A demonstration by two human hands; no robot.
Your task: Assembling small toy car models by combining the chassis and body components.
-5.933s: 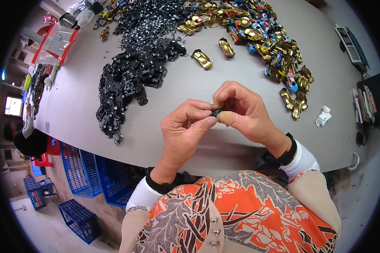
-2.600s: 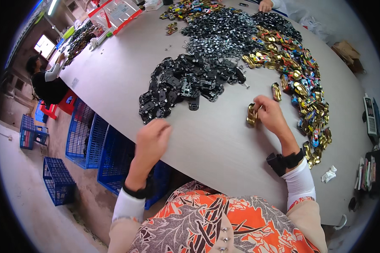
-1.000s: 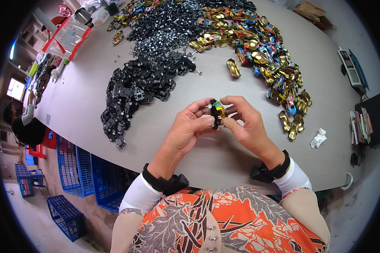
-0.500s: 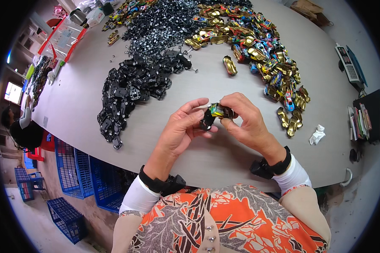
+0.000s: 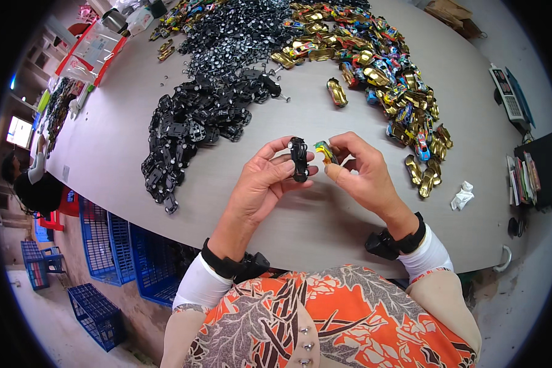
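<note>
Between the thumb and fingers of my left hand [image 5: 265, 178] is a black toy car chassis [image 5: 299, 159], held upright with wheels showing along its side. My right hand [image 5: 363, 168] pinches a green and yellow toy car body shell [image 5: 323, 150], partly hidden by the fingers. A small gap separates the two parts. Beyond my left hand lies a heap of black toy car chassis [image 5: 193, 119]. A single gold car shell [image 5: 336, 92] lies apart, past my right hand, near the curved heap of gold and colourful car shells [image 5: 405, 101].
Small wheel-and-axle pieces [image 5: 218, 58] are heaped toward the back of the table [image 5: 288, 236]. A crumpled white tissue [image 5: 462, 195] and a scale [image 5: 506, 95] sit at the right. Blue crates [image 5: 97, 316] stand on the floor at left, where another person [image 5: 35, 184] is seated.
The black chassis and the coloured shell were close together; now they are apart. The chassis is turned upright in my left hand, and the shell has tilted in my right.
</note>
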